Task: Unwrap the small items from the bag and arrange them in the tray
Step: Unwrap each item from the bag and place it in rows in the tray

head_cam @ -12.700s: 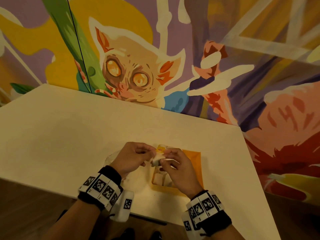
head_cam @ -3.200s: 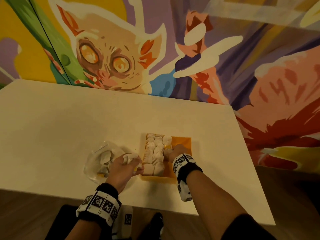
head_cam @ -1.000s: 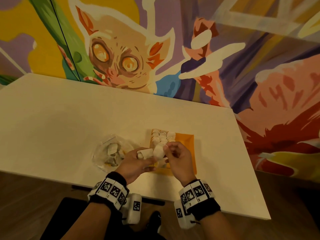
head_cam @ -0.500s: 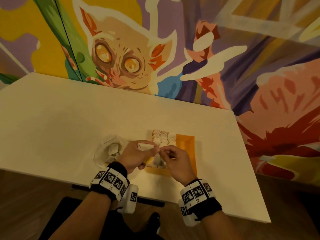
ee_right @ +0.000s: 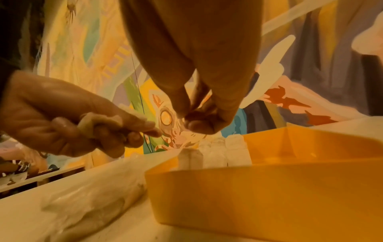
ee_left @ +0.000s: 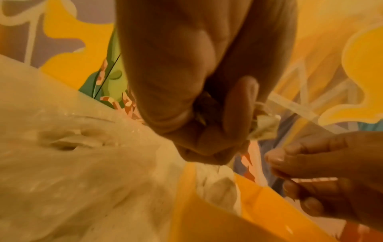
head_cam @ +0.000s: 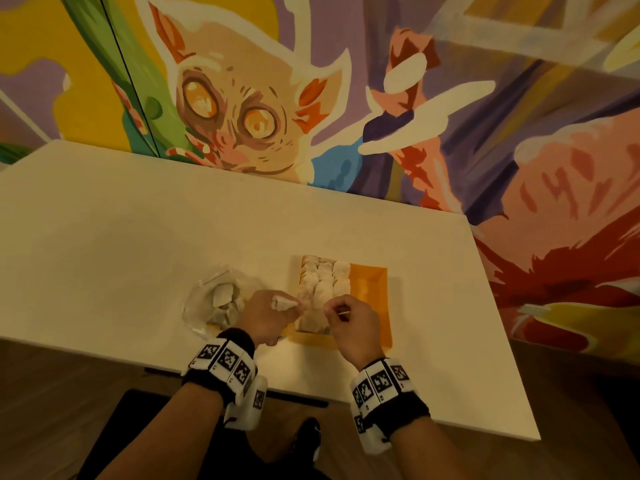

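An orange tray (head_cam: pixel 372 292) lies on the white table, its left part packed with several small white pieces (head_cam: pixel 322 285). My left hand (head_cam: pixel 294 309) hovers at the tray's near left corner and grips a small white roll (head_cam: pixel 282 302), which shows in its curled fingers in the right wrist view (ee_right: pixel 97 122). Whether that roll is an item or loose wrapping I cannot tell. My right hand (head_cam: pixel 329 310) is just above the tray's near edge, fingertips pinched on a thin strip (head_cam: pixel 343 311). The clear bag (head_cam: pixel 214 303) with wrapped pieces lies left of the tray.
The table's near edge (head_cam: pixel 311 400) runs just under my wrists, and its right edge is a short way past the tray. A painted wall rises directly behind the table. The tray's right part (ee_right: pixel 311 147) shows bare orange floor.
A second ago my right hand held a white piece between the hands. Now the hands have drawn apart, the piece is gone from my right fingers, and they pinch only a thin strip.
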The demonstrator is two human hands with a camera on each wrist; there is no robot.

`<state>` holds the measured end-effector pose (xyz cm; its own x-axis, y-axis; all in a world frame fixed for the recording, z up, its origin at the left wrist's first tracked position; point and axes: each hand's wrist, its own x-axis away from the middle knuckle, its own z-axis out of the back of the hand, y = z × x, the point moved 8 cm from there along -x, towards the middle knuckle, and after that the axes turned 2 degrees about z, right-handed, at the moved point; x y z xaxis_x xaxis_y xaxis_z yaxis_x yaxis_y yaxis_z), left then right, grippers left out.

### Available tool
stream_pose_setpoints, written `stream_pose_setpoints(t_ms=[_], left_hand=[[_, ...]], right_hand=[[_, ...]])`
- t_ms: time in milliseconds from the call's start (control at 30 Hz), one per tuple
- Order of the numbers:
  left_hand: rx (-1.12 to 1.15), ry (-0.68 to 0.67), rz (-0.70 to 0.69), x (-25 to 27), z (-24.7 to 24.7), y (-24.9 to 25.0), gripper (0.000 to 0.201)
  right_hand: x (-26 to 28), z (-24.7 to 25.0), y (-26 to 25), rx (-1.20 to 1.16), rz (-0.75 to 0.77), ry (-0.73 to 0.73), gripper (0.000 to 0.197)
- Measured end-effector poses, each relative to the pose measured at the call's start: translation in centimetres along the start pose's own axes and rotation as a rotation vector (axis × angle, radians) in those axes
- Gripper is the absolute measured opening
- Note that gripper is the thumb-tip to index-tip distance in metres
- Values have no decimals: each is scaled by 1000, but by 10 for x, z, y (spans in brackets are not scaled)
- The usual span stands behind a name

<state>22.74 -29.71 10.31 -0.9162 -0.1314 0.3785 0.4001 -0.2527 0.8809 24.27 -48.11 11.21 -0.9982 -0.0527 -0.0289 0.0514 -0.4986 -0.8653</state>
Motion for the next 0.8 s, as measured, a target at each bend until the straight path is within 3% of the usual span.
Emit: stream_pose_setpoints(t_ms=[133, 267, 400, 467, 600, 800], left_hand=[[-137, -13, -4, 0, -7, -14, 14], [-204, -17, 1, -6, -12, -15, 11], [-258, -6, -6, -11, -15, -14, 16], [-273, 4, -5, -14, -15, -13, 15], [-418, 4, -127, -21, -18, 3, 23], [-527, -26, -245, -31, -27, 30, 13]], right_hand=[[-4, -7, 21, 128, -74, 16, 14], [-13, -28, 27, 341, -110, -161, 33], [-23, -39, 24, 457, -83, -243, 27], [-28, -39, 23, 436, -71, -242, 22], [-31, -34, 12, 312, -26, -222, 12], [-34, -25, 7, 186, 29, -185, 7]])
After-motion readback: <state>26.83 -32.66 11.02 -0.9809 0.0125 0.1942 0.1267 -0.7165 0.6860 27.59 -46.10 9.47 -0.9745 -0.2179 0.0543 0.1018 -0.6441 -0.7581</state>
